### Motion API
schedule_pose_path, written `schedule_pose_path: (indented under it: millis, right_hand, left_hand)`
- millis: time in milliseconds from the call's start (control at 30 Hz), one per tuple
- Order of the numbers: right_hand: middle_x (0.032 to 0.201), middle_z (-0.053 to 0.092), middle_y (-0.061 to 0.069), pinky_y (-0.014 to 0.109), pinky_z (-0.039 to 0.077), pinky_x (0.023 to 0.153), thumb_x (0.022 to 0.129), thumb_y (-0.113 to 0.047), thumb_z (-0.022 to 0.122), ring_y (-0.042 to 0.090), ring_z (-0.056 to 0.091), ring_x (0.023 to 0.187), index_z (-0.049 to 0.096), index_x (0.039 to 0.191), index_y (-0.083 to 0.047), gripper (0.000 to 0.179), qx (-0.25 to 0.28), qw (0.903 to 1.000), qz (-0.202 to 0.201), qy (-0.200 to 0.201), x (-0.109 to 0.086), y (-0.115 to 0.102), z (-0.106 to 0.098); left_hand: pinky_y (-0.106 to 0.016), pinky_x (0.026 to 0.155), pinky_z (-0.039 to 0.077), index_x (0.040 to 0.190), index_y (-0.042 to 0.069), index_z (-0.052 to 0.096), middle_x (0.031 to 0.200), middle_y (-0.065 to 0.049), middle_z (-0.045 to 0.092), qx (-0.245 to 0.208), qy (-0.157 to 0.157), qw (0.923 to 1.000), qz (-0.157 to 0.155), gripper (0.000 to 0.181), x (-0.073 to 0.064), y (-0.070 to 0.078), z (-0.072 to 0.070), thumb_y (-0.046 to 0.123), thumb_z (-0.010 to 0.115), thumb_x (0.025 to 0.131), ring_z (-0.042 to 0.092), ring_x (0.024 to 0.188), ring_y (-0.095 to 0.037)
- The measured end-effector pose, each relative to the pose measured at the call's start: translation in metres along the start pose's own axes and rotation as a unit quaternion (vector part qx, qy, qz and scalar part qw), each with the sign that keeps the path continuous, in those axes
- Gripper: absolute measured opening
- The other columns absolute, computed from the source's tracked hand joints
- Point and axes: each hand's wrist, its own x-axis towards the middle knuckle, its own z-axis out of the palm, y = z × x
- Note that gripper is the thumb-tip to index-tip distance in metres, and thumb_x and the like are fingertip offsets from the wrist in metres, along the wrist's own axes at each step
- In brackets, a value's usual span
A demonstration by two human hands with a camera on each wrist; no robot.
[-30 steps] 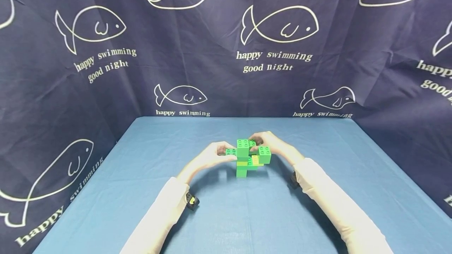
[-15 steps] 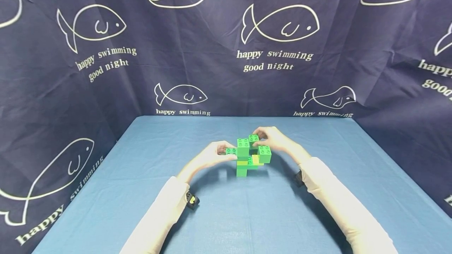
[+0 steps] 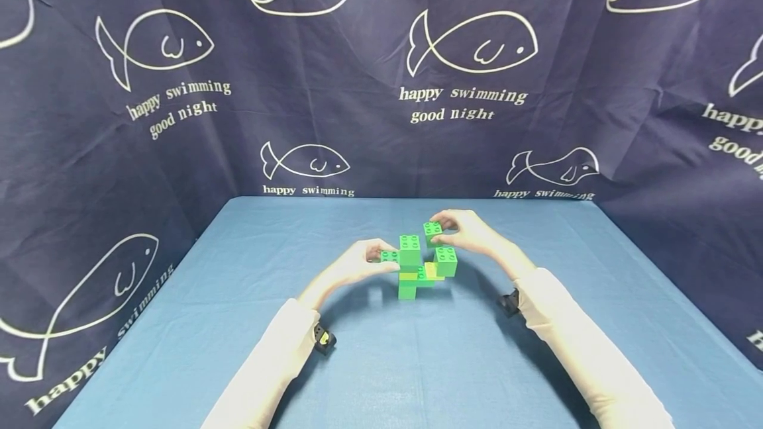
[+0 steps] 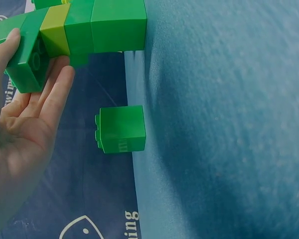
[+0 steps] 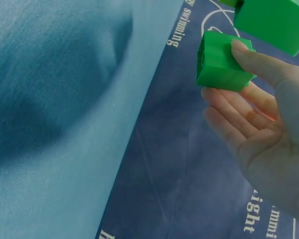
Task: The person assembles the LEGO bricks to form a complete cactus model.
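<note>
My left hand [image 3: 360,261] pinches a green brick [image 4: 27,67] that juts from the left side of a build of green and yellow-green toy bricks. The build's column [image 3: 408,253] stands upright on the blue cloth, its foot [image 4: 118,25] against the surface. A yellow plate [image 3: 430,270] and a green brick [image 3: 446,261] extend from it on the right. Behind the build, my right hand [image 3: 467,232] holds a loose green brick [image 5: 224,62] between thumb and fingers, stud side up and apart from the build.
Another green brick [image 4: 122,129] sits apart, below the build in the left wrist view; it cannot be made out in the head view. Blue cloth [image 3: 381,376] covers the table, and a dark fish-print curtain [image 3: 369,85] hangs behind it.
My right hand has drawn back and to the right, bringing its green brick away from the build's column. My left hand and the build have stayed in place.
</note>
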Motion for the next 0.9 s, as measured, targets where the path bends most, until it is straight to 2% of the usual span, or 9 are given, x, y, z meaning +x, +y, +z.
schedule_pose_path:
  millis: [267,567,900]
  right_hand:
    - [0.101,0.069,0.014,0.044,0.051,0.088,0.079,-0.019,0.074,0.028,0.066,0.093,0.063,0.113,-0.001,0.039,-0.006,0.9999,-0.002,0.007,-0.005,-0.008,-0.004]
    - [0.100,0.069,0.010,0.044,0.051,0.088,0.080,-0.020,0.074,0.025,0.066,0.091,0.064,0.113,-0.003,0.038,-0.009,0.9993,-0.029,0.020,-0.007,-0.021,-0.008]
    - [0.107,0.068,0.007,0.043,0.051,0.088,0.082,-0.027,0.073,0.022,0.066,0.095,0.064,0.117,-0.009,0.040,-0.010,0.9990,-0.032,0.031,-0.009,-0.032,-0.015]
  left_hand:
    - [-0.029,0.087,0.049,0.109,0.012,0.065,0.102,-0.002,0.070,-0.005,-0.001,1.0000,-0.005,0.029,0.000,0.001,0.000,0.024,0.071,0.083,0.064,0.090,-0.010]
    - [-0.027,0.084,0.049,0.108,0.010,0.065,0.098,-0.003,0.070,-0.002,0.001,1.0000,-0.006,0.030,-0.003,0.004,0.001,0.025,0.071,0.083,0.064,0.089,-0.010]
    - [-0.027,0.085,0.049,0.108,0.012,0.065,0.098,-0.001,0.070,0.004,-0.002,1.0000,-0.006,0.029,-0.003,0.003,0.000,0.024,0.071,0.083,0.064,0.089,-0.008]
